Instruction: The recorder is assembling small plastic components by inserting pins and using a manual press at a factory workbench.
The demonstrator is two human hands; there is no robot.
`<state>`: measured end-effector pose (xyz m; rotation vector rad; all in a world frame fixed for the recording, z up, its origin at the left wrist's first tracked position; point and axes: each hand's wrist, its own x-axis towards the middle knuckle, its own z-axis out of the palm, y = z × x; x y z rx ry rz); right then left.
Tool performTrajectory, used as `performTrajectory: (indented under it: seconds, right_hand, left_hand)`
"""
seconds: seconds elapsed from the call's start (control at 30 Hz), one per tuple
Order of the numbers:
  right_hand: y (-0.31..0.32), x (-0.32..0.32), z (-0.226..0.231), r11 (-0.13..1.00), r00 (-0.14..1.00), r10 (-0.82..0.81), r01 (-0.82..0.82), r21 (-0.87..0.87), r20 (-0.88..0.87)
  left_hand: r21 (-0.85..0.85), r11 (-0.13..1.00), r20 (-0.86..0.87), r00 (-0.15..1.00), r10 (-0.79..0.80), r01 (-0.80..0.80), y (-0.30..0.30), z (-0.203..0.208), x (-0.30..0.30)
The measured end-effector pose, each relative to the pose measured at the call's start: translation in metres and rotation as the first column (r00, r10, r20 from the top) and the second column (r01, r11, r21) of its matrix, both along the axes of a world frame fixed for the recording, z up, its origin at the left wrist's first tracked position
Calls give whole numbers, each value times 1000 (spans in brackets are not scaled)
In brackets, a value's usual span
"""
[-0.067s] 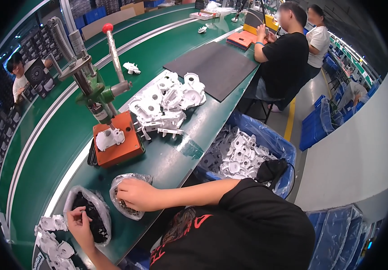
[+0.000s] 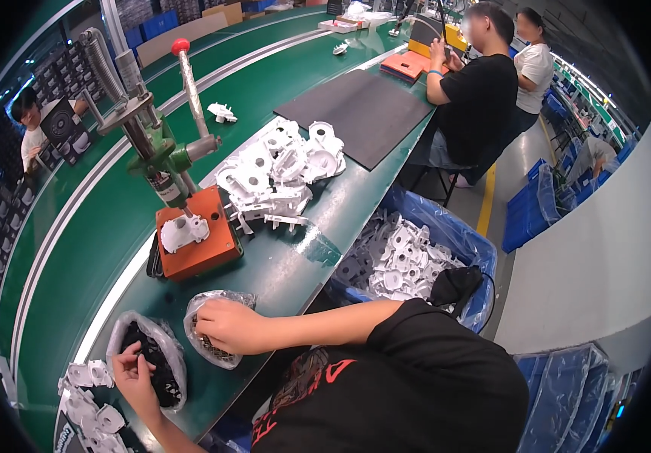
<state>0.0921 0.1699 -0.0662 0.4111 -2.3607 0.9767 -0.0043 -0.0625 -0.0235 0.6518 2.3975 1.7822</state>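
My left hand [image 2: 136,377] is over a clear plastic bag [image 2: 180,370] of small black parts [image 2: 161,368]. Its fingers are drawn together near the thumb; whatever sits between them blends with the black parts. My right hand [image 2: 229,325] reaches into a second plastic bag [image 2: 244,298] with small metal pieces [image 2: 216,349]. The fingers there curl down, and their tips are hidden among the pieces. Beyond the bags, a white plastic part [image 2: 183,235] rests on the orange block [image 2: 201,253] beneath a green lever press [image 2: 161,155].
White plastic parts [image 2: 284,170] lie heaped right of the press, with more [image 2: 91,408] at lower left. A dark mat [image 2: 367,113] lies farther along the green bench. A blue lined bin [image 2: 454,219] of white parts stands beside the bench. A co-worker [image 2: 480,90] sits beyond.
The fingers of my left hand have shifted slightly over the black parts. My right hand stays in the bag of metal pieces.
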Motion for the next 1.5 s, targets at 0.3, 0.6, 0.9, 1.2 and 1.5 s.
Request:
performTrajectory:
  seconds: [0.3, 0.6, 0.9, 1.2, 1.5]
  right_hand:
    - [-1, 0, -1, 1000, 999, -6, 6, 9, -38]
    - [-2, 0, -2, 1000, 998, -17, 18, 19, -62]
    - [-1, 0, -3, 999, 998, -15, 17, 33, -62]
    - [-2, -1, -3, 1000, 997, -20, 22, 22, -69]
    - [-1, -1, -3, 1000, 997, -13, 14, 20, -70]
  left_hand:
    - [253, 967, 71, 997, 6, -23, -9, -19, -3]
    - [362, 931, 132, 991, -1, -47, -9, -23, 7]
    - [287, 954, 159, 986, 40, -85, 0, -16, 20]
    - [310, 950, 150, 989, -8, -39, -1, -21, 19]
    - [327, 944, 188, 982, -34, -30, 0, -21, 19]
